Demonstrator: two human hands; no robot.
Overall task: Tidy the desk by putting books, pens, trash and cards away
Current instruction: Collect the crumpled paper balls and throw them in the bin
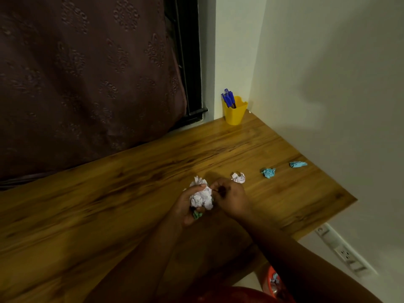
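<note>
My left hand (185,207) is shut on a bunch of crumpled white paper balls (202,196), with a green scrap (197,214) poking out below. My right hand (232,196) is right beside them, its fingertips touching the white paper. On the wooden desk (109,204) lie three more scraps to the right: a white crumpled ball (238,177), a light blue ball (269,172) and a second light blue scrap (297,164) near the wall. A yellow pen cup (234,112) with blue pens (228,98) stands in the far corner.
A dark patterned curtain (87,73) hangs behind the desk on the left. The white wall runs along the right. Below the desk's right edge a red bin (273,283) holds some paper. A socket strip (341,250) is on the wall low down.
</note>
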